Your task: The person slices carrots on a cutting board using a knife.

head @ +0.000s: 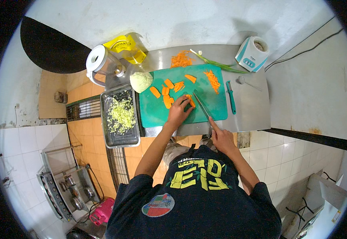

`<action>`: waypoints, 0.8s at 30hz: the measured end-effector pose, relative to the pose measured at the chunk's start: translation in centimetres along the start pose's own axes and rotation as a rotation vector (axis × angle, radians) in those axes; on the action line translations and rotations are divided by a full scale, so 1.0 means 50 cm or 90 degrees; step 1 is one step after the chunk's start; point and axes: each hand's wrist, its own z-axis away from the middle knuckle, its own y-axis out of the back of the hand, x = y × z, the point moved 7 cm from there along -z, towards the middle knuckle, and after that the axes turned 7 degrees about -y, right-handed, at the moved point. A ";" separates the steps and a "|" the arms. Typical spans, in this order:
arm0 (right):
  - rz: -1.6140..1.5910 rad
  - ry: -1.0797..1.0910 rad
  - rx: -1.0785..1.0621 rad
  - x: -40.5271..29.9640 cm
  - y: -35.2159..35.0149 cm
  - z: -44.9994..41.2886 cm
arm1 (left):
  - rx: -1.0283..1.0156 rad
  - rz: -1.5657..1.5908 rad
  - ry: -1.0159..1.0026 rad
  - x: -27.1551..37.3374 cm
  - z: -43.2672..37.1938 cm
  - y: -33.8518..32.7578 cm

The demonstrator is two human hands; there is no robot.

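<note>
My left hand (179, 111) grips a piece of carrot (191, 101) on the green cutting board (158, 116). Just right of that piece is the blade of a kitchen knife (201, 104), its tip pointing away from me. My right hand (221, 136) holds the knife by its handle, which the fingers mostly hide, with the index finger stretched forward. Carrot chunks (155, 92) lie on the board's left half, with a small stack of cut carrot sticks (179, 86) beside them. A pile of carrot strips (212, 81) rests near the board's right edge.
Left of the board stand a cabbage (141, 82) and a metal tray (103, 131) of shredded cabbage. Behind are a blender jug (101, 61), a yellow pouch (125, 47), carrot peelings (181, 59) and a green onion (221, 65). A peeler (231, 98), a measuring spoon (241, 80) and a blender base (251, 56) are right.
</note>
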 end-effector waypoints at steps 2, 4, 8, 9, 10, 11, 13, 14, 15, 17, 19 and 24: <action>-0.017 -0.005 -0.001 -0.001 -0.003 -0.001 | 0.012 -0.004 -0.023 0.004 -0.003 0.001; -0.035 -0.012 -0.002 -0.001 -0.007 -0.003 | 0.009 -0.009 -0.024 0.006 -0.006 0.001; -0.012 0.000 -0.002 -0.005 -0.027 -0.005 | 0.003 -0.012 -0.040 0.006 -0.009 0.001; 0.000 0.010 0.001 -0.010 -0.028 -0.005 | 0.001 -0.013 -0.038 0.005 -0.009 0.001; -0.001 0.009 -0.001 -0.011 -0.030 -0.006 | 0.001 -0.003 -0.042 0.005 -0.010 0.002; 0.013 0.009 -0.008 -0.012 -0.032 -0.005 | 0.000 0.006 -0.045 0.006 -0.010 0.002; 0.026 0.007 -0.018 -0.013 -0.031 -0.006 | -0.006 0.004 -0.039 0.003 -0.010 -0.001; 0.029 0.008 -0.034 -0.012 -0.034 -0.007 | -0.009 0.001 -0.035 0.002 -0.009 -0.003; 0.032 0.008 -0.048 -0.011 -0.037 -0.009 | -0.013 0.003 -0.035 0.001 -0.009 -0.006; 0.034 0.008 -0.054 -0.008 -0.043 -0.010 | 0.003 0.002 -0.031 -0.003 -0.008 -0.005; 0.035 0.007 -0.064 -0.006 -0.051 -0.008 | -0.004 0.006 -0.024 0.000 -0.009 -0.004; 0.153 0.032 -0.024 -0.014 -0.050 -0.027 | 0.003 0.022 -0.033 0.001 -0.011 -0.003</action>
